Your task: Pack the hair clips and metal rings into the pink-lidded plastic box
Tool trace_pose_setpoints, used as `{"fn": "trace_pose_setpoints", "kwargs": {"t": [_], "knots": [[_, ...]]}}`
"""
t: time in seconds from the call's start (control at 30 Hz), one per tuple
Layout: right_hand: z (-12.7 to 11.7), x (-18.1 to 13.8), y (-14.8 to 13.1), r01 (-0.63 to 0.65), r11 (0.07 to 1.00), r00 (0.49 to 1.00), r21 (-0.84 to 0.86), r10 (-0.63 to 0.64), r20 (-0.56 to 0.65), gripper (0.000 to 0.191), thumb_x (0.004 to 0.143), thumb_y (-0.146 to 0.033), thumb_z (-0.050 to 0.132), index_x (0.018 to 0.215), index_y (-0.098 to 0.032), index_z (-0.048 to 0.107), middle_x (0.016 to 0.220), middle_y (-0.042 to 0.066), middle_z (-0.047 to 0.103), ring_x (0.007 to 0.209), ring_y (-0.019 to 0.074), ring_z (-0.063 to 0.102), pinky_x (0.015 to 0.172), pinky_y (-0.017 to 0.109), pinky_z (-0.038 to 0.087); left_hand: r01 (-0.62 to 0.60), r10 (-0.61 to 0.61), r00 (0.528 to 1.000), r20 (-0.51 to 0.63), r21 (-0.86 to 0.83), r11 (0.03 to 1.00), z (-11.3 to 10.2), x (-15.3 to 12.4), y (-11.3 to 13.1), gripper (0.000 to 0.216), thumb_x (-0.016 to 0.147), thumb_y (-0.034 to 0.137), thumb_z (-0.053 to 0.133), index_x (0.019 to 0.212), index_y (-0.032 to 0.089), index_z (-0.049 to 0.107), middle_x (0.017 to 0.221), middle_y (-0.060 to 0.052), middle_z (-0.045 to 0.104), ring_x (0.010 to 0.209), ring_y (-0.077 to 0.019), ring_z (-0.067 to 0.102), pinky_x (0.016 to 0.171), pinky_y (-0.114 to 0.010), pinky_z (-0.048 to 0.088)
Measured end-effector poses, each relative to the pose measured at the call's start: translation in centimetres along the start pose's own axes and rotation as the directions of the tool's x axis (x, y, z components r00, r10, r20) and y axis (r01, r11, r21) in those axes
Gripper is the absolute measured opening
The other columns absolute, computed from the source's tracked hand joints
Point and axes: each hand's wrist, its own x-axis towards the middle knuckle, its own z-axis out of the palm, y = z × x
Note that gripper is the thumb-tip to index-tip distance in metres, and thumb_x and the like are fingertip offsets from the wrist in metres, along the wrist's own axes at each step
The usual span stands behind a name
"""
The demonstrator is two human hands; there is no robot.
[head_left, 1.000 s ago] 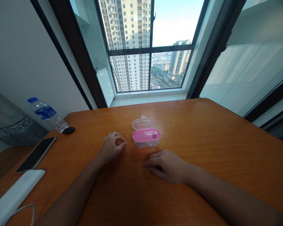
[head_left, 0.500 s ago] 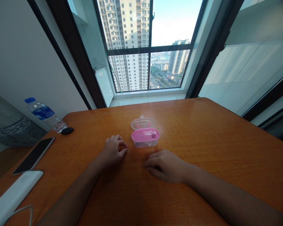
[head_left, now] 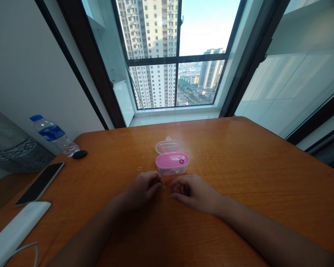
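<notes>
In front of the pink box, my left hand (head_left: 144, 188) pinches a small pale ring (head_left: 163, 187) that pokes out at its fingertips. My right hand (head_left: 194, 193) faces it a short way off, fingers bent, a gap between thumb and forefinger and nothing visible between them. Another thin pale ring (head_left: 139, 169) lies on the table behind my left hand. The small oval box (head_left: 171, 171) has clear sides and a pink inner tray (head_left: 167, 160). Small rings (head_left: 181, 161), one of them dark, rest at the tray's right end. Its clear lid (head_left: 169, 147) is folded back.
At the left edge of the brown wooden table (head_left: 239, 167) are a phone (head_left: 40, 183), a white slab-like device (head_left: 19, 230) with a cable (head_left: 36, 248), a round black object (head_left: 79, 154) and a tilted water bottle (head_left: 55, 135). A window (head_left: 178, 59) stands beyond.
My left hand has moved right and nearer to me, toward my right hand, with a small ring in its fingertips. The ring on the table has come into view. My right hand has lifted its fingers slightly.
</notes>
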Motion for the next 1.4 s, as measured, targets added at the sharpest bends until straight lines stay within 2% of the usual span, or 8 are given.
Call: {"fn": "trace_pose_setpoints", "kwargs": {"t": [0.1, 0.2, 0.37, 0.53, 0.67, 0.83, 1.1, 1.4], "knots": [[0.3, 0.2, 0.4, -0.072, 0.988, 0.997, 0.14, 0.067, 0.036, 0.02, 0.083, -0.037, 0.07, 0.088, -0.018, 0.07, 0.068, -0.001, 0.066, 0.058, 0.0115, 0.056, 0.051, 0.022, 0.04, -0.029, 0.029, 1.0, -0.009, -0.064, 0.998, 1.6, -0.2, 0.8, 0.01, 0.084, 0.025, 0.061, 0.086, 0.018, 0.069, 0.077, -0.002, 0.067, 0.066, -0.0139, 0.056, 0.062, -0.024, 0.042], [0.4, 0.3, 0.9, -0.093, 0.964, 0.995, 0.25, 0.081, 0.056, 0.024, 0.082, -0.04, 0.071, 0.081, -0.016, 0.069, 0.067, -0.001, 0.065, 0.058, 0.0113, 0.055, 0.052, 0.022, 0.039, -0.079, 0.076, 0.996, -0.053, -0.065, 0.995, 2.7, -0.4, 1.4, 0.01, 0.083, 0.023, 0.063, 0.083, 0.017, 0.07, 0.076, -0.003, 0.067, 0.066, -0.0133, 0.056, 0.061, -0.024, 0.041], [0.4, 0.4, 1.2, -0.122, 0.926, 0.992, 0.357, 0.097, 0.086, 0.025, 0.08, -0.041, 0.073, 0.083, -0.016, 0.072, 0.075, 0.003, 0.071, 0.066, 0.0148, 0.061, 0.059, 0.025, 0.044, -0.095, 0.088, 0.992, -0.087, -0.082, 0.992, 3.1, -0.3, 1.6, 0.009, 0.083, 0.021, 0.063, 0.081, 0.017, 0.07, 0.074, -0.002, 0.067, 0.063, -0.0117, 0.054, 0.059, -0.022, 0.04], [0.1, 0.4, 1.1, -0.12, 0.91, 0.991, 0.396, 0.087, 0.101, 0.025, 0.082, -0.04, 0.072, 0.085, -0.016, 0.072, 0.077, 0.002, 0.071, 0.068, 0.0145, 0.06, 0.061, 0.025, 0.044, -0.046, 0.033, 0.997, -0.064, -0.212, 0.976, 3.1, -0.2, 1.1, 0.012, 0.085, 0.024, 0.062, 0.085, 0.015, 0.07, 0.075, -0.003, 0.069, 0.062, -0.0114, 0.054, 0.059, -0.022, 0.041], [-0.1, 0.5, 1.1, -0.128, 0.916, 0.991, 0.381, 0.099, 0.095, 0.025, 0.084, -0.041, 0.07, 0.084, -0.016, 0.068, 0.069, -0.001, 0.062, 0.061, 0.0114, 0.052, 0.055, 0.023, 0.038, 0.002, -0.018, 0.996, -0.083, -0.195, 0.981, 2.8, -0.1, 1.1, 0.015, 0.082, 0.029, 0.066, 0.083, 0.015, 0.072, 0.071, -0.003, 0.067, 0.06, -0.0115, 0.052, 0.056, -0.022, 0.039], [-0.3, 0.6, 1.1, -0.123, 0.933, 0.992, 0.339, 0.103, 0.076, 0.027, 0.085, -0.043, 0.068, 0.084, -0.016, 0.066, 0.065, -0.003, 0.054, 0.059, 0.0102, 0.047, 0.053, 0.022, 0.035, -0.021, 0.01, 0.996, -0.088, -0.127, 0.992, 2.4, -0.1, 1.5, 0.016, 0.081, 0.028, 0.067, 0.081, 0.015, 0.075, 0.07, -0.003, 0.065, 0.059, -0.0109, 0.051, 0.055, -0.021, 0.038], [-0.5, 0.7, 0.6, -0.13, 0.949, 0.99, 0.287, 0.11, 0.085, 0.023, 0.088, -0.038, 0.064, 0.086, -0.015, 0.065, 0.068, -0.001, 0.061, 0.061, 0.0114, 0.052, 0.055, 0.022, 0.039, 0.012, -0.034, 0.989, -0.143, -0.15, 0.989, 2.5, 0.0, 1.4, 0.015, 0.08, 0.027, 0.065, 0.075, 0.014, 0.072, 0.064, -0.001, 0.063, 0.055, -0.0098, 0.047, 0.053, -0.021, 0.036], [-0.8, 0.4, 0.2, -0.091, 0.962, 0.992, 0.258, 0.067, 0.103, 0.014, 0.092, -0.028, 0.055, 0.087, -0.017, 0.062, 0.073, 0.0, 0.064, 0.063, 0.0118, 0.054, 0.057, 0.022, 0.041, 0.039, -0.066, 0.989, -0.132, -0.195, 0.98, 2.3, 0.0, 1.4, 0.018, 0.08, 0.029, 0.066, 0.075, 0.014, 0.072, 0.065, -0.002, 0.064, 0.055, -0.0099, 0.048, 0.053, -0.021, 0.037]]}}
